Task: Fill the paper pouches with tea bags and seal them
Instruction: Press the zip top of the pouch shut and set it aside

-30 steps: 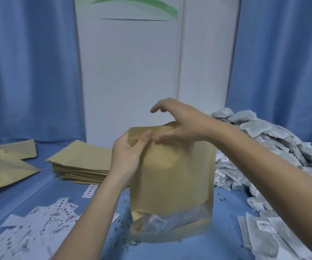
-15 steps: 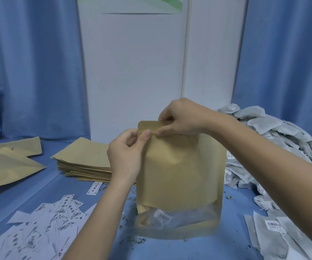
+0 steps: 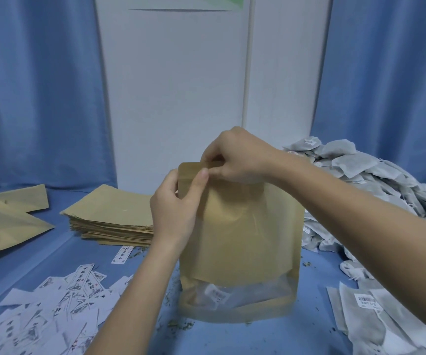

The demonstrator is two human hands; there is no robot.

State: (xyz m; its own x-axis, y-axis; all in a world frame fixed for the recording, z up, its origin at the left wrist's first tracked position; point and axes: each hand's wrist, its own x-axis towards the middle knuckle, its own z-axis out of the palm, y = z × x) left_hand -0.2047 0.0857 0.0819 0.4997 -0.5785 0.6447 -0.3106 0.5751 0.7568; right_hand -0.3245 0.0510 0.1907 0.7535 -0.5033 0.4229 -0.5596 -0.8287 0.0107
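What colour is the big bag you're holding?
Tan brown pouch, with a clear window near its bottom; head view.

Both bare forearms reached in from the bottom of the frame and met near its centre. The left hand (image 3: 175, 206) rose from the lower middle, wrist straight, its thumb pointing up and pressed flat against the front of the pouch (image 3: 240, 242) at the top left corner, with the fingers curled behind. The right hand (image 3: 237, 156) came in from the lower right, arm stretched diagonally, knuckles up, its thumb and curled fingers pinching the top edge just beside the left thumb.
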